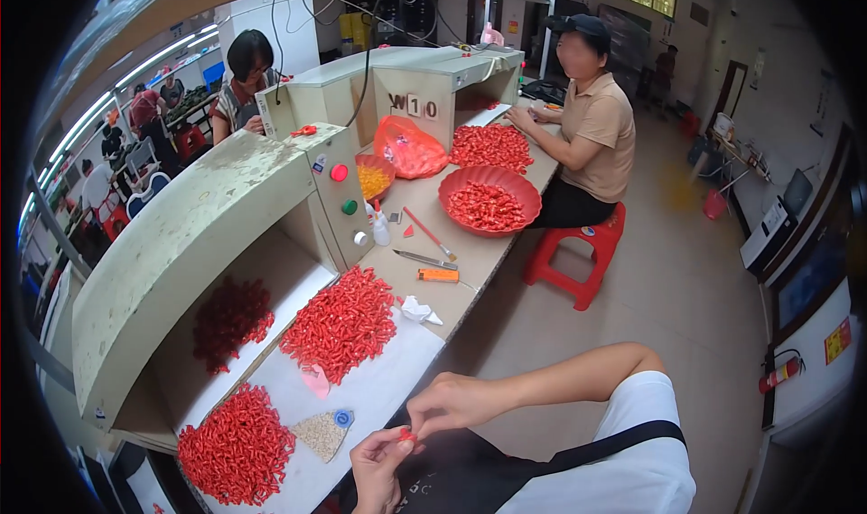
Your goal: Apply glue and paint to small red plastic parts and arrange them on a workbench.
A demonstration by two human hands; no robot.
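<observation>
My left hand [377, 467] and my right hand [449, 402] meet at the lower middle, just off the bench's front edge. Both pinch one small red piece [406, 436] between the fingertips. On the white bench top [379, 392] to their left lie two heaps of the same small red pieces, one [343, 322] further up and one [237, 444] at the near left. A small pile of pale grains on a triangular paper [321, 434] sits between them, with a blue cap [343, 417] beside it.
A third red heap [230, 320] lies under the beige hood [181, 243]. Further along are an orange lighter [438, 275], tools, a white bottle [381, 229], a red basin [489, 200] of red pieces, and a seated person [587, 126] on a red stool [578, 252]. Another person [246, 85] sits behind.
</observation>
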